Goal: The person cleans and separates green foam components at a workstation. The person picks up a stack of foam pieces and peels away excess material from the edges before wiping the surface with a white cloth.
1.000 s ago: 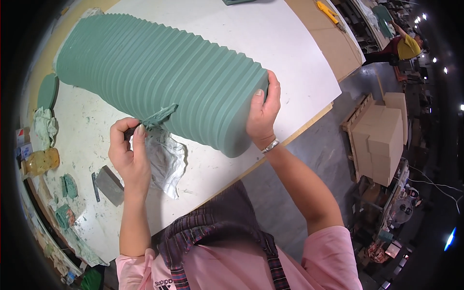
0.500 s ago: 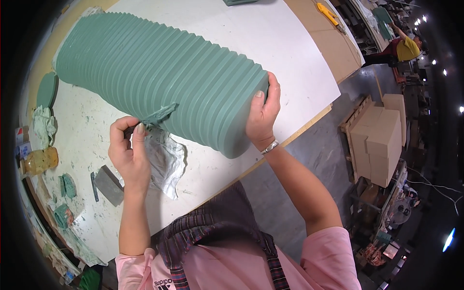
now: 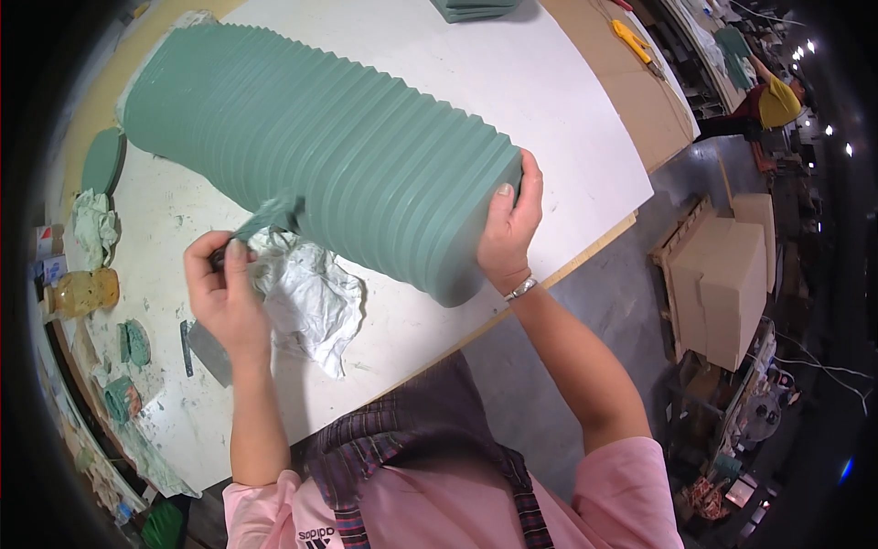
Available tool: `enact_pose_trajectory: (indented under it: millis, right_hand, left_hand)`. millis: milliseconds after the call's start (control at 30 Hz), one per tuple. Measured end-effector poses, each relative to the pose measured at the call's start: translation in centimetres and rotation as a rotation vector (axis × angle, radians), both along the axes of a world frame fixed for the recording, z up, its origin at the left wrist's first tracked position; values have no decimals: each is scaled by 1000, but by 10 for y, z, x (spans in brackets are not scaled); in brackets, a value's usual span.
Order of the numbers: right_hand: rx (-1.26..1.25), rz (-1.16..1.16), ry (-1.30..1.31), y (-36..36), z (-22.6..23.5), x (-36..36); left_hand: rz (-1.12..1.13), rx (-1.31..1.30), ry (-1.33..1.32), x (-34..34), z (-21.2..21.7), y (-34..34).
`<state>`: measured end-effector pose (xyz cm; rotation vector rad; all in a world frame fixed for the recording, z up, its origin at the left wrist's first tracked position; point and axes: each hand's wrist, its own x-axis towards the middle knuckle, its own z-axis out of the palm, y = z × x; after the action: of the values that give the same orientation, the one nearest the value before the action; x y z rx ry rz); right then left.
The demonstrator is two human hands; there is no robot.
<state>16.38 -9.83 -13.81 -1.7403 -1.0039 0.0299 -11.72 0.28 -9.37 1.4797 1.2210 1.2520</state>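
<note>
A long row of green, flat, rounded slabs (image 3: 338,156) lies on its side across the worktable, pressed face to face, its ridged edges showing. My right hand (image 3: 510,229) is curled around the right end of the row, thumb over the end slab, fingers at the far edge. In my left hand (image 3: 224,288), pinched between thumb and fingers, is what looks like a brush (image 3: 270,218) with a dark handle and a ragged, green-coated head. Its head is close to the near side of the row; whether it touches I cannot tell. Under it lies a crumpled white cloth (image 3: 315,297).
A grey block (image 3: 210,352) and a dark strip lie left of my left forearm. Along the left edge are a jar of yellowish liquid (image 3: 91,293), a stained rag (image 3: 94,227) and a green oval slab (image 3: 103,160). More green slabs (image 3: 476,7) and a yellow tool (image 3: 634,44) are farther off.
My left hand and the brush have moved left and slightly down along the row's near side. The right hand still holds the end. The whole view has shifted a little.
</note>
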Motion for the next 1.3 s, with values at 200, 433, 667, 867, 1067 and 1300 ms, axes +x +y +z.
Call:
enact_pose_trajectory:
  millis: [200, 433, 667, 867, 1067, 1300]
  right_hand:
    - [-11, 9, 78, -2, -1, 0]
    - [-23, 9, 93, -1, 1, -3]
    - [-36, -4, 119, -1, 0, -2]
    - [-46, 3, 96, 1, -1, 1]
    - [-47, 15, 103, 0, 2, -2]
    - [-59, -7, 98, -1, 0, -2]
  left_hand:
    - [149, -6, -11, -31, 2, 13]
    - [77, -31, -71, -16, -1, 10]
    - [82, -70, -88, -18, -2, 15]
    - [25, -40, -76, 4, 0, 22]
    - [-60, 63, 20, 17, 1, 31]
    - [-57, 114, 104, 16, -3, 33]
